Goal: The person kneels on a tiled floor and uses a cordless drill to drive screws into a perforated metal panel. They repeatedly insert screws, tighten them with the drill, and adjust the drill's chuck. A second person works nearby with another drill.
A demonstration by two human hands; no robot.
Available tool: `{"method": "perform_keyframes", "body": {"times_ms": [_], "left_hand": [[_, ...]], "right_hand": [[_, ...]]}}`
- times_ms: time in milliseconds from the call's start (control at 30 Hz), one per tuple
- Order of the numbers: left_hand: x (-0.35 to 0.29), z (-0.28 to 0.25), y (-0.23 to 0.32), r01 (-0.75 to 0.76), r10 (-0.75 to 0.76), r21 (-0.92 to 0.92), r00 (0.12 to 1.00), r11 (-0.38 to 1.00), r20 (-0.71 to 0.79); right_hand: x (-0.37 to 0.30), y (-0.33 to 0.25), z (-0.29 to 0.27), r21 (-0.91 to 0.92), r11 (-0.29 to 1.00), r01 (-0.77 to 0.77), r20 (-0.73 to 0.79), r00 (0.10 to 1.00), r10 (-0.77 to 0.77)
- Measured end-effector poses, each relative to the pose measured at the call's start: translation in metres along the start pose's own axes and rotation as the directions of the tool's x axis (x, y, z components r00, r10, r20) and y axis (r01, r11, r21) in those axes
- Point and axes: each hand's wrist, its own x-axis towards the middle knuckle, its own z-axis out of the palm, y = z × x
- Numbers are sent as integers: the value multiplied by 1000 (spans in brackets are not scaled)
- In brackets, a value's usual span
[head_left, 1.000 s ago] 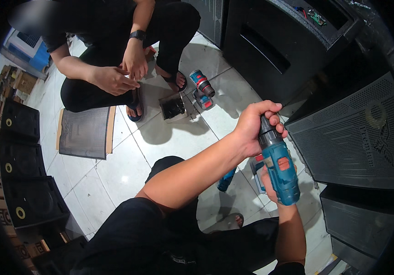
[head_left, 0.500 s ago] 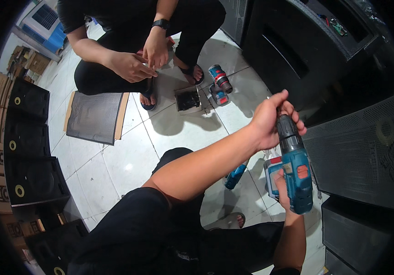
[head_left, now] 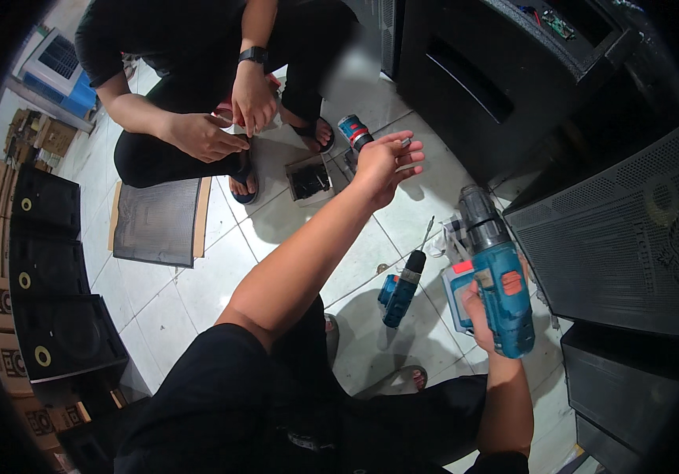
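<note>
At the far left edge of the floor (head_left: 174, 292) I see stacked black speaker cabinets (head_left: 47, 268) with yellow rings, and cardboard boxes behind them. Just beside them a dark mesh grille panel (head_left: 156, 223) lies flat on the white tiles. Toward the far edge of the floor another person in black sits with both hands (head_left: 229, 118) together low in front of them, a dark watch on one wrist; what those fingers work on is too small for me to tell. Near that person's sandalled foot lies a small dark square part (head_left: 309, 178), and next to it a second drill (head_left: 355, 132) with a red band rests on its side.

My left hand (head_left: 383, 162) is stretched out over the middle of the floor, fingers loosely spread, thumb and forefinger pinching a small screw-like bit (head_left: 407, 142). Below it a blue-and-black screwdriver (head_left: 404, 286) lies on the tiles, shaft pointing away from me, close to my foot.

My right hand (head_left: 482, 316) is closed around the grip of a blue cordless drill (head_left: 497, 272), chuck pointing up and away, held above the right part of the floor, well apart from my left hand. At the right edge stand large black speaker boxes (head_left: 616, 237) with perforated metal fronts.
</note>
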Motion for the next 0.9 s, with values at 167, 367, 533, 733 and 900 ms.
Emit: {"method": "perform_keyframes", "body": {"times_ms": [167, 367, 533, 733, 900], "left_hand": [[0, 4, -22, -328, 85, 686, 928, 650, 363], [1, 10, -62, -565, -70, 824, 821, 45, 567], [-5, 27, -84, -653, -140, 755, 743, 61, 654], [-29, 32, -94, -733, -203, 659, 628, 169, 751], [-43, 29, -94, -758, -206, 601, 564, 255, 799]], "right_hand": [[14, -32, 12, -59, 991, 118, 84, 990, -113], [40, -93, 22, 5, 993, 117, 201, 973, -116], [83, -135, 36, -222, 910, 349, 232, 926, -298], [143, -173, 114, 116, 729, 675, 126, 718, -685], [184, -191, 193, 167, 815, 554, 81, 817, -571]]}}
